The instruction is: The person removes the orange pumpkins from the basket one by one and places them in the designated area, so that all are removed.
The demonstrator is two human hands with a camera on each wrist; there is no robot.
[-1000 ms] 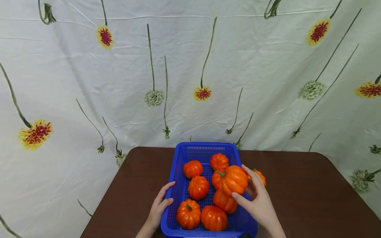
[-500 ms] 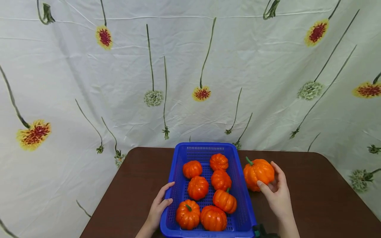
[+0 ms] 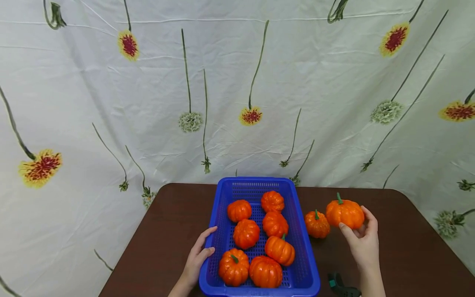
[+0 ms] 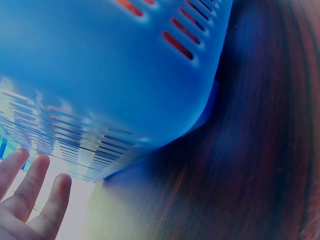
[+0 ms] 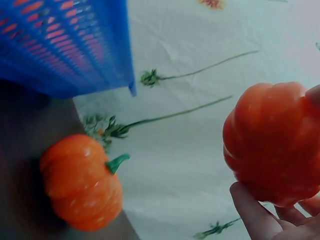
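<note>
My right hand [image 3: 363, 239] holds an orange pumpkin [image 3: 345, 213] with a green stem, thumb on the near side and fingers behind. In the right wrist view this pumpkin [image 5: 275, 142] appears off the table, between thumb and fingers. Left of it, a smaller pumpkin [image 3: 317, 225] rests on the table beside the blue basket [image 3: 306, 243]. Several orange pumpkins lie inside the basket, among them one [image 3: 234, 267] with its stem up. At the basket's left side, my left hand [image 3: 194, 262] touches the rim; its fingers [image 4: 57, 200] look nearly straight in the left wrist view.
A dark brown table [image 3: 415, 247] with rounded corners carries the basket. Behind it hangs a pale cloth [image 3: 230, 82] printed with flowers. A black device [image 3: 343, 286] with a green patch shows beside the right wrist.
My right hand has carried the pumpkin from above the basket out to the right, past its right edge. The smaller pumpkin on the table has come into full view. My left hand stays in place.
</note>
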